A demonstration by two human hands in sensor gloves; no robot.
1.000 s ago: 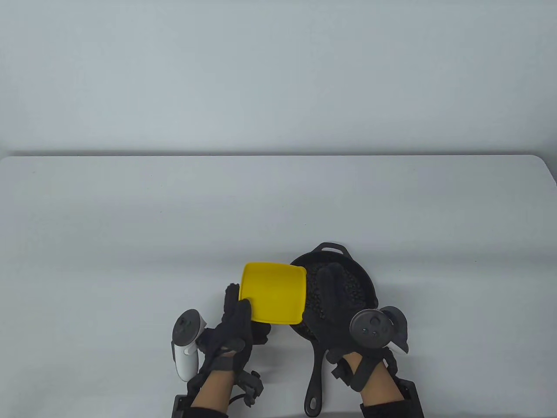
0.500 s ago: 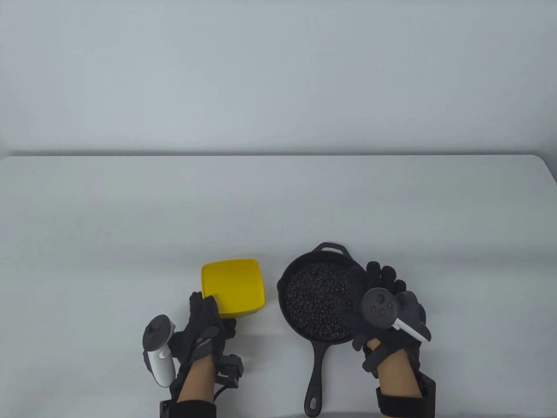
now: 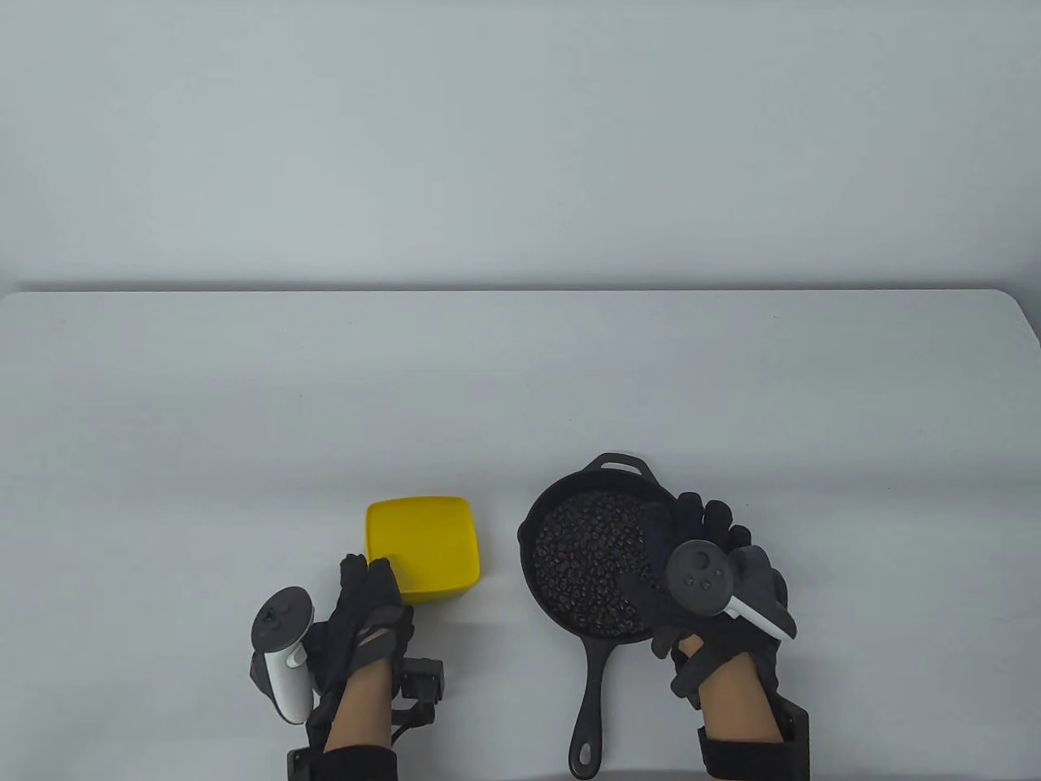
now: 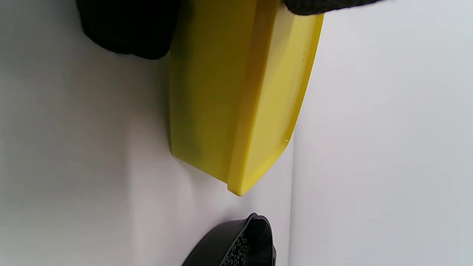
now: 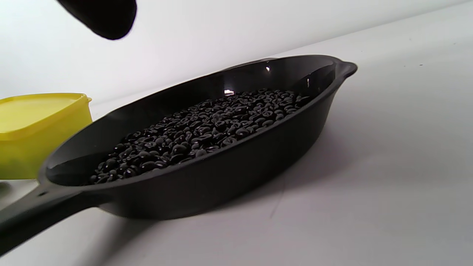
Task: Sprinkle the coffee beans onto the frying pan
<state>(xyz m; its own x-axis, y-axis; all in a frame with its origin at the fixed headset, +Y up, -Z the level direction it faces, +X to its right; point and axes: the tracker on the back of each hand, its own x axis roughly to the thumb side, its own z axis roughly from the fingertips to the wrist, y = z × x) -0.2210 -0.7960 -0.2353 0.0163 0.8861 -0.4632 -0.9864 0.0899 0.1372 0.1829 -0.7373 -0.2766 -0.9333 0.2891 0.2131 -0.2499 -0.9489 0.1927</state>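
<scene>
Coffee beans (image 3: 587, 561) already lie across my black cast-iron frying pan (image 3: 533, 521), right of the square yellow plastic container (image 3: 423, 541).

Going from big to small: the white table (image 3: 520, 374) carries the pan near its front edge, handle pointing toward me, and the yellow container well apart on its left. My left hand (image 3: 362, 614) grips the container's near left corner, a fingertip over the rim. My right hand (image 3: 707, 594) hovers over the pan's right rim with fingers spread, holding nothing. The beans cover most of the pan floor in a fairly even layer. I judge the pouring done, so the care now is to set the container flat, release it without tipping it, and keep my right hand off the beans.
</scene>
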